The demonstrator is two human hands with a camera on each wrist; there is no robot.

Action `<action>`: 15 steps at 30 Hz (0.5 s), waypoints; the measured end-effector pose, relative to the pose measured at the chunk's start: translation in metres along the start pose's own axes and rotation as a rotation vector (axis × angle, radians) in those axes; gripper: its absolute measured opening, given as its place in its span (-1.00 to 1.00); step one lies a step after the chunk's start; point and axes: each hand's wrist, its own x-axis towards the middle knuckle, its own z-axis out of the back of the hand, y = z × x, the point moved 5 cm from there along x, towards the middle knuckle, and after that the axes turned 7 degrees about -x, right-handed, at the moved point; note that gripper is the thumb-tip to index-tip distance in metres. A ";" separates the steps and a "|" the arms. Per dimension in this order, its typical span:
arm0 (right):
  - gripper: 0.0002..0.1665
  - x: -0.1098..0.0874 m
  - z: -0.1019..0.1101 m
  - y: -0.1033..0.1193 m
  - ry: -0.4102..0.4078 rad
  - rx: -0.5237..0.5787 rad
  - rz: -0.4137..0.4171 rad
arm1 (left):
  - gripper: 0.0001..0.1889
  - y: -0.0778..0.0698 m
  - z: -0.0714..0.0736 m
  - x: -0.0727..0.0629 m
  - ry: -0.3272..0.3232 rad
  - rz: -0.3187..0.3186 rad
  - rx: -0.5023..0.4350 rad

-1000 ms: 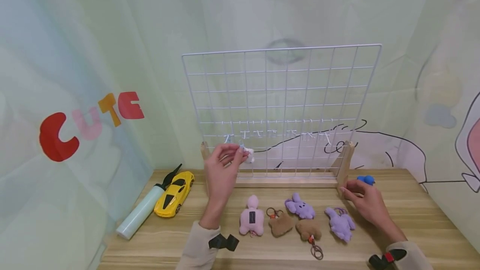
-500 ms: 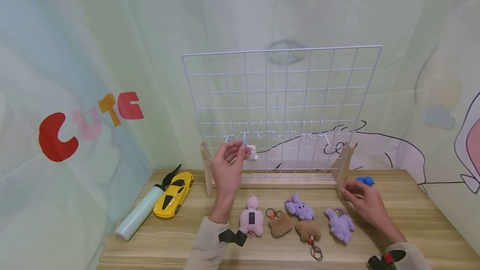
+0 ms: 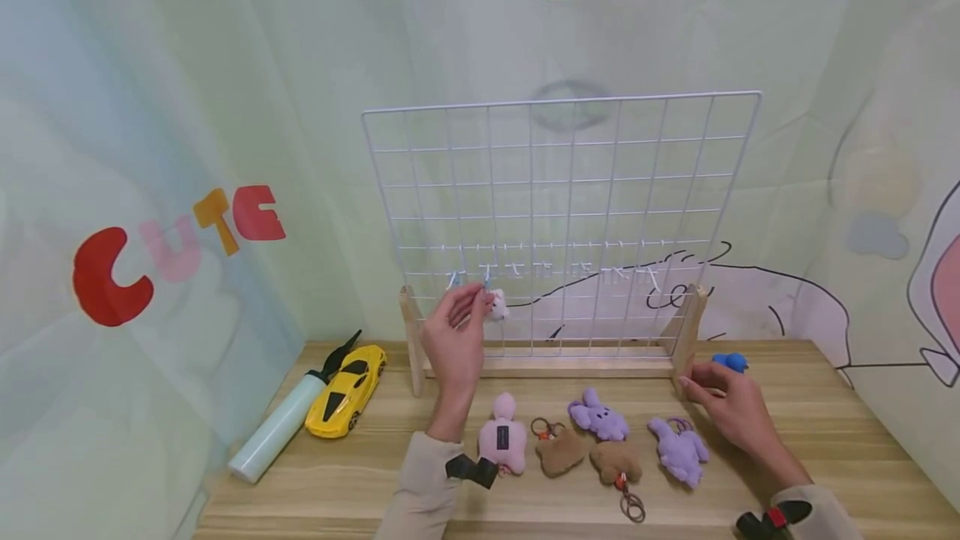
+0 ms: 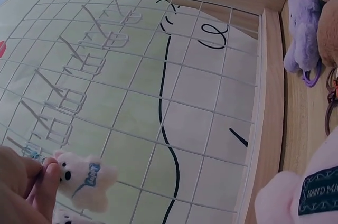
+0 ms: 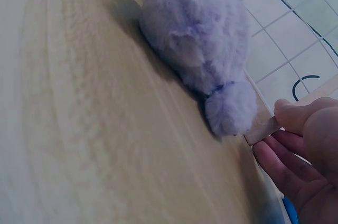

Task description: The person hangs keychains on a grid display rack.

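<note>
My left hand (image 3: 456, 332) pinches the top of a small white plush bear keychain (image 4: 87, 179) with blue lettering on its belly. Its blue strap (image 4: 34, 154) is up at one of the white hooks on the wire grid rack (image 3: 570, 182). Part of a second white plush (image 4: 68, 217) shows below the hand in the left wrist view. At the rack's right end, my right hand (image 3: 729, 402) grips the wooden foot (image 5: 262, 130) between thumb and fingers. A purple plush (image 5: 198, 28) lies close beside that hand.
In front of the rack lie a pink plush (image 3: 503, 438), two brown plush keychains (image 3: 561, 450) and another purple plush (image 3: 600, 417). A yellow toy car (image 3: 347, 392) and a pale blue cylinder (image 3: 276, 427) stand left. Something blue (image 3: 731, 362) sits behind the right hand.
My left hand has moved right and slightly up with the white plush bear, bringing its strap to the second hook from the left. My right hand has stayed on the wooden foot.
</note>
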 end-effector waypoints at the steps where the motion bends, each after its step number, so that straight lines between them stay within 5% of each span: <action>1: -0.75 0.000 0.000 0.000 -0.001 -0.001 0.000 | -0.87 0.001 0.000 0.000 -0.003 0.000 0.004; 15: -0.73 0.000 0.000 0.000 0.019 -0.013 -0.017 | -0.85 -0.002 0.016 -0.007 0.056 -0.022 0.150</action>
